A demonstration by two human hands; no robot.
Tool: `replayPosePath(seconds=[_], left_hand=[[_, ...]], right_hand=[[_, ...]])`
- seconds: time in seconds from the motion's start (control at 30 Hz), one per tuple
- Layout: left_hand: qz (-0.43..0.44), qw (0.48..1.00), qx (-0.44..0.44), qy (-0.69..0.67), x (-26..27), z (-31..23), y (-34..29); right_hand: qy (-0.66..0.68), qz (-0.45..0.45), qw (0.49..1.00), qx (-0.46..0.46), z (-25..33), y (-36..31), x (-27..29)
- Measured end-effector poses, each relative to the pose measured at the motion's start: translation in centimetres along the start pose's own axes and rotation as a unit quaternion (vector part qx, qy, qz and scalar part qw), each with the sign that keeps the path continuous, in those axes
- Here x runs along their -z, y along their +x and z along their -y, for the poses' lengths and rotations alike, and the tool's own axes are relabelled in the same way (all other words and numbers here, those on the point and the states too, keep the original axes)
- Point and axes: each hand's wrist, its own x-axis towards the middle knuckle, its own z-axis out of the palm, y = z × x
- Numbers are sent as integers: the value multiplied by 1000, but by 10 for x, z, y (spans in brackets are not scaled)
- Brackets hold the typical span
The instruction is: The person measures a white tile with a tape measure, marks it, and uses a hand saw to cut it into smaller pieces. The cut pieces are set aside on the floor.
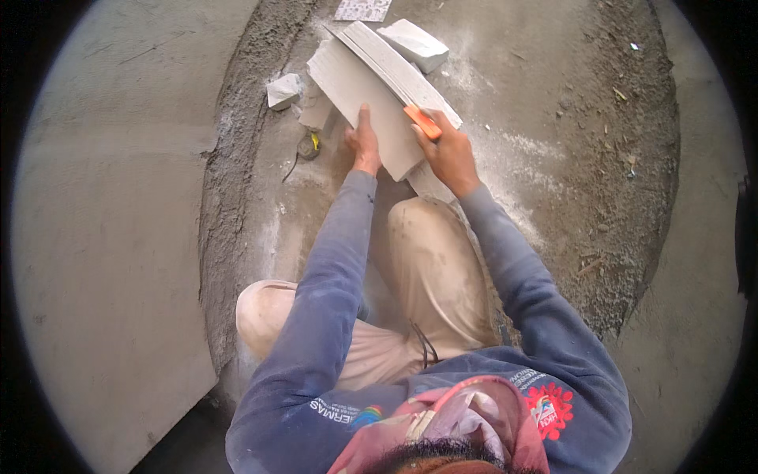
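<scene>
Left grip (pixel 364 145) closes on the near-left edge of a pale flat block (pixel 365 104), thumb laid over its top face; my right grip (pixel 450 155) is wrapped around an orange-handled tool (pixel 423 122) at the block's right side, though I cannot clearly make out the rest of the tool. The block slants on the floor (pixel 517 107) in front of my bent knee (pixel 418 225), nearer the rough left edge of the floor strip than its right edge. A long ridged pale piece (pixel 404 73) runs along its right side. Toward that left edge sit a small white chunk (pixel 283 92) and a tape measure (pixel 309 146); a larger chunk (pixel 414 45) lies just beyond the ridged piece.
</scene>
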Motion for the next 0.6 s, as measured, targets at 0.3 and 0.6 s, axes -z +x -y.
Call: replayPosePath(seconds=[0.3, 0.6], left_hand=[[-32, 997, -21, 68, 24, -10, 13], [22, 999, 7, -24, 27, -1, 17]], right_hand=[[22, 35, 999, -28, 11, -132, 85], [3, 51, 998, -47, 7, -93, 51]])
